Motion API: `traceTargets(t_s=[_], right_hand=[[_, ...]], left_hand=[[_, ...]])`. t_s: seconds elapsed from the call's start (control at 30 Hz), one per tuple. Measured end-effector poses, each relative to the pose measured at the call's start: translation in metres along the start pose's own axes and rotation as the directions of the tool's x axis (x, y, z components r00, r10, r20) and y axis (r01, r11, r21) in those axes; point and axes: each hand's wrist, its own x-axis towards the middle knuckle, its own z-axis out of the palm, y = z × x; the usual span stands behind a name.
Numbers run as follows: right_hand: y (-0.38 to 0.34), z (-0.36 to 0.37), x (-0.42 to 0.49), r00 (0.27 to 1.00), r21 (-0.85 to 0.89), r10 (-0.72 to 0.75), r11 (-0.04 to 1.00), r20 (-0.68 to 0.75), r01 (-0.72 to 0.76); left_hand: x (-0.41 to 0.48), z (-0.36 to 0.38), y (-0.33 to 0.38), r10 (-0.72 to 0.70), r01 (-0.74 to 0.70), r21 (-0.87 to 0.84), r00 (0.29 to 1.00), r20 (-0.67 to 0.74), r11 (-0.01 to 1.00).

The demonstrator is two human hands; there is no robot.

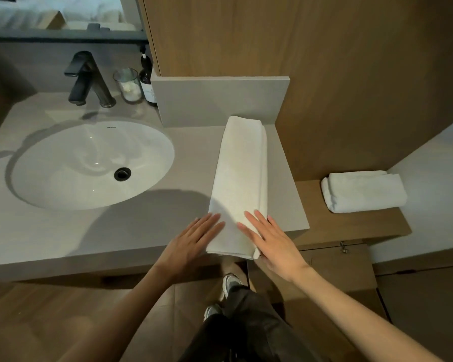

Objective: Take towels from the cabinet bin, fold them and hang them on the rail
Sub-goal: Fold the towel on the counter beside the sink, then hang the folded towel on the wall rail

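Note:
A white towel [242, 176], folded into a long narrow strip, lies on the grey counter [115, 231] right of the sink, running from the back wall to the front edge. My left hand [191, 244] lies flat with straight fingers, its tips touching the towel's near left edge. My right hand [271, 241] presses flat on the towel's near right corner, fingers straight. A second white towel [362, 192], folded into a thick rectangle, rests on the lower wooden shelf [356, 226] at the right. No rail or cabinet bin is visible.
A white oval sink [89, 163] with a black faucet [87, 79] fills the counter's left. A glass jar [128, 84] and a dark bottle [147, 79] stand at the back. Wood panelling [324, 74] rises behind. A cabinet door [338, 265] sits below the shelf.

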Motion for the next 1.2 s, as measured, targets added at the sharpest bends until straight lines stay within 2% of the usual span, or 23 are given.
traceTargets(t_s=[0.13,0.23,0.4,0.5,0.57,0.67,0.73,0.87,1.0,1.07,1.2], right_hand=[[-0.008,-0.002,0.009,0.995,-0.048,0.010,0.999,-0.100,-0.015],[-0.006,-0.004,0.010,0.995,-0.006,0.010,1.000,-0.098,-0.011],[0.004,-0.014,-0.002,0.992,0.194,-0.026,0.980,-0.127,0.051],[0.004,-0.033,-0.014,0.988,0.346,0.050,0.938,-0.147,0.005],[0.004,-0.052,-0.021,0.975,0.397,0.113,0.917,-0.194,-0.028],[0.007,-0.091,-0.032,0.932,0.450,0.178,0.893,-0.316,-0.018],[0.015,-0.119,-0.040,0.904,0.510,0.209,0.860,-0.373,0.011],[0.035,-0.181,-0.061,0.815,0.585,0.283,0.807,-0.506,0.083],[0.053,-0.244,-0.098,0.701,0.602,0.301,0.766,-0.646,0.225],[0.064,-0.269,-0.121,0.660,0.596,0.324,0.768,-0.677,0.234],[0.090,-0.315,-0.175,0.611,0.612,0.363,0.746,-0.704,0.262]], left_hand=[[0.008,0.001,0.004,0.002,-0.004,-0.017,0.995,-0.103,1.000],[0.009,-0.002,0.007,-0.029,0.021,-0.063,0.991,-0.134,0.998],[0.005,-0.016,0.004,-0.050,0.033,-0.145,0.993,-0.109,0.989],[0.013,-0.044,0.016,-0.047,0.016,-0.182,0.984,-0.170,0.983],[0.025,-0.066,0.030,-0.089,0.021,-0.277,0.969,-0.232,0.961],[0.048,-0.100,0.052,-0.213,0.094,-0.362,0.929,-0.302,0.927],[0.066,-0.123,0.069,-0.248,0.084,-0.416,0.900,-0.357,0.905],[0.104,-0.175,0.114,-0.235,-0.069,-0.566,0.863,-0.446,0.822],[0.138,-0.225,0.174,-0.206,-0.201,-0.598,0.815,-0.541,0.776],[0.154,-0.244,0.206,-0.205,-0.258,-0.613,0.787,-0.582,0.746],[0.182,-0.269,0.276,-0.237,-0.305,-0.680,0.778,-0.582,0.667]])
